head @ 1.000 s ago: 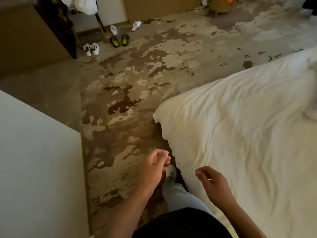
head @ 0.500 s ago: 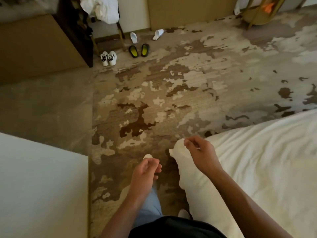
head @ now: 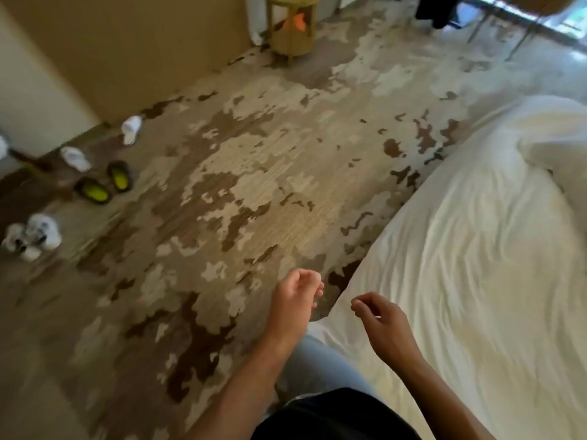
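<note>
A bed with a rumpled white duvet (head: 476,265) fills the right side of the head view, its near corner by my legs. My left hand (head: 295,301) hovers over the patterned carpet (head: 254,185) just left of that corner, fingers loosely curled and holding nothing. My right hand (head: 382,325) hangs above the duvet's edge, fingers also loosely curled, with nothing plainly in it. The two hands are a short gap apart and touch neither the bed nor each other.
At the left lie white sneakers (head: 33,236), a pair of black-and-yellow slippers (head: 95,190) and two white slippers (head: 74,158). A round wooden side table (head: 292,30) stands at the back wall. Chair legs and a dark garment (head: 440,11) are at the top right.
The view has swung right and the white surface at the left is gone. My right hand has drawn back from the duvet's corner. Both hands stay empty.
</note>
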### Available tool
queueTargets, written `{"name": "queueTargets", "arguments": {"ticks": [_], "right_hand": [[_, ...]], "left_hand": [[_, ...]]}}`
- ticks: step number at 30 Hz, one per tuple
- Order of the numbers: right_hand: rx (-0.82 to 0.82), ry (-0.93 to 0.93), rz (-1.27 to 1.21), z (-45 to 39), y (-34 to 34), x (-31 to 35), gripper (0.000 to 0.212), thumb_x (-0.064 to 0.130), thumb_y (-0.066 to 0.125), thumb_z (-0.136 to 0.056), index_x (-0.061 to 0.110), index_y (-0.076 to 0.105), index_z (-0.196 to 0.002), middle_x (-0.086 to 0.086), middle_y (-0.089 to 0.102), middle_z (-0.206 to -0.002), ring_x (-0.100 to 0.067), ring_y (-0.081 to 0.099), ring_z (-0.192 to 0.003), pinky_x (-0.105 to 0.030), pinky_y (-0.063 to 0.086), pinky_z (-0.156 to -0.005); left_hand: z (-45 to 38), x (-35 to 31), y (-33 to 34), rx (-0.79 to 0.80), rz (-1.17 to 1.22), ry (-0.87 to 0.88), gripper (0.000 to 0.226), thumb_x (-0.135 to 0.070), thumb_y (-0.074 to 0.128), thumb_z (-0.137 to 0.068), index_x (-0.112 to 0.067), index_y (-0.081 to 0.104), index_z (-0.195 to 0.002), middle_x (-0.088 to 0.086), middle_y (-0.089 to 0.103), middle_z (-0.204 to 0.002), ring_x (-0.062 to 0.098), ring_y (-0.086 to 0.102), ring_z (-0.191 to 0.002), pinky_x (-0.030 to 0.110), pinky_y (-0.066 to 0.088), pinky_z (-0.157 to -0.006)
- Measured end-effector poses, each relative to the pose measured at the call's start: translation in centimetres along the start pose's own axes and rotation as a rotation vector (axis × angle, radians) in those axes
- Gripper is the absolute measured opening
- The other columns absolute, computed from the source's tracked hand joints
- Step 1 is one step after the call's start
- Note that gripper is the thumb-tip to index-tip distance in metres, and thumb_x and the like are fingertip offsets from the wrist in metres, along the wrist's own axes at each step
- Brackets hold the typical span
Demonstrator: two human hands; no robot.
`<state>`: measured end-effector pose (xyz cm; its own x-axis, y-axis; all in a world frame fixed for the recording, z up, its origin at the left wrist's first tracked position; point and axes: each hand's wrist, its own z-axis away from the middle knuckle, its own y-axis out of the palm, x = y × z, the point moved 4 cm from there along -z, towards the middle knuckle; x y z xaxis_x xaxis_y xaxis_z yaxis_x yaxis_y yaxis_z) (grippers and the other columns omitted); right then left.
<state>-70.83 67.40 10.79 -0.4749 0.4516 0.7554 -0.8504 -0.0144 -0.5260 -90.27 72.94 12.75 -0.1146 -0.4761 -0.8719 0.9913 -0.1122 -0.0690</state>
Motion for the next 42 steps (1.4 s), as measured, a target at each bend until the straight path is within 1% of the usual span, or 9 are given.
{"name": "queueTargets", "arguments": {"ticks": [4,11,19,22,25,29,34,40,42], "right_hand": [[-0.143,0.106,-0.081,-7.2,-0.9,0.3,0.013,0.031,0.063,-0.101,0.034,0.074,-0.095,0.02,0.074,-0.09,0.004,0.068,-0.089,-0.012,0.047,-0.07],[-0.224,0.14,-0.198,-25.3,-4.8,6.8,0.013,0.037,0.062,-0.102,0.035,0.073,-0.095,0.012,0.074,-0.084,-0.005,0.071,-0.079,-0.039,0.062,-0.076],[-0.379,0.007,-0.242,-47.8,-17.4,17.5,0.016,0.032,0.062,-0.103,0.023,0.074,-0.107,0.009,0.072,-0.088,-0.005,0.068,-0.079,-0.02,0.053,-0.07],[-0.447,0.054,-0.221,-55.7,-21.7,18.1,0.017,0.033,0.061,-0.103,0.023,0.074,-0.109,0.012,0.073,-0.094,-0.002,0.069,-0.086,-0.018,0.055,-0.076],[-0.505,0.164,-0.245,-61.8,-25.4,17.8,0.017,0.033,0.06,-0.104,0.023,0.074,-0.108,0.011,0.073,-0.095,-0.003,0.07,-0.089,-0.023,0.058,-0.079],[-0.615,0.345,-0.274,-66.5,-29.9,17.1,0.014,0.035,0.06,-0.104,0.031,0.073,-0.1,0.012,0.073,-0.088,0.001,0.068,-0.083,-0.017,0.049,-0.072],[-0.786,0.555,-0.373,-71.3,-35.3,14.8,0.014,0.034,0.063,-0.102,0.034,0.073,-0.092,0.014,0.074,-0.085,0.005,0.066,-0.082,-0.017,0.046,-0.067],[-0.832,0.643,-0.46,-83.5,-44.2,9.9,0.015,0.041,0.059,-0.103,0.036,0.072,-0.098,0.016,0.074,-0.091,0.005,0.067,-0.085,-0.016,0.047,-0.069],[-0.8,0.624,-0.519,-89.4,-48.4,8.5,0.016,0.041,0.058,-0.104,0.036,0.072,-0.1,0.014,0.074,-0.094,-0.003,0.07,-0.089,-0.023,0.055,-0.076]], "left_hand": [[-10.5,-6.4,1.7,0.147,-0.061,0.043,0.017,-0.038,0.061,-0.095,-0.025,0.073,-0.093,-0.002,0.077,-0.09,0.014,0.075,-0.088,0.035,0.062,-0.081],[-27.8,-15.3,2.6,0.205,-0.151,-0.001,0.016,-0.029,0.061,-0.099,-0.027,0.074,-0.088,0.005,0.077,-0.091,0.027,0.074,-0.093,0.044,0.06,-0.082],[-47.4,-24.8,8.8,0.277,-0.229,-0.021,0.016,-0.041,0.063,-0.092,-0.03,0.075,-0.09,0.002,0.078,-0.091,0.02,0.076,-0.089,0.039,0.061,-0.08],[-55.9,-29.0,14.2,0.356,-0.254,-0.005,0.02,-0.048,0.063,-0.086,-0.031,0.075,-0.09,0.001,0.078,-0.089,0.017,0.076,-0.088,0.036,0.062,-0.08],[-63.8,-33.9,20.7,0.487,-0.293,0.023,0.014,-0.037,0.062,-0.095,-0.033,0.074,-0.088,-0.001,0.077,-0.088,0.015,0.075,-0.087,0.038,0.063,-0.081],[-71.2,-41.1,29.8,0.674,-0.387,0.055,0.016,-0.039,0.059,-0.098,-0.034,0.073,-0.092,-0.006,0.076,-0.09,0.007,0.073,-0.087,0.037,0.063,-0.082],[-77.8,-49.8,42.2,0.889,-0.446,0.094,0.017,-0.031,0.058,-0.101,-0.024,0.073,-0.098,-0.003,0.076,-0.091,0.012,0.073,-0.089,0.034,0.062,-0.081],[-88.1,-56.9,56.4,0.948,-0.493,0.113,0.018,-0.024,0.058,-0.102,-0.013,0.072,-0.103,0.006,0.076,-0.094,0.02,0.074,-0.092,0.037,0.061,-0.082],[-92.5,-59.1,60.3,0.924,-0.535,0.136,0.017,-0.026,0.057,-0.102,-0.016,0.072,-0.103,0.002,0.076,-0.093,0.016,0.074,-0.091,0.034,0.062,-0.082]]}}
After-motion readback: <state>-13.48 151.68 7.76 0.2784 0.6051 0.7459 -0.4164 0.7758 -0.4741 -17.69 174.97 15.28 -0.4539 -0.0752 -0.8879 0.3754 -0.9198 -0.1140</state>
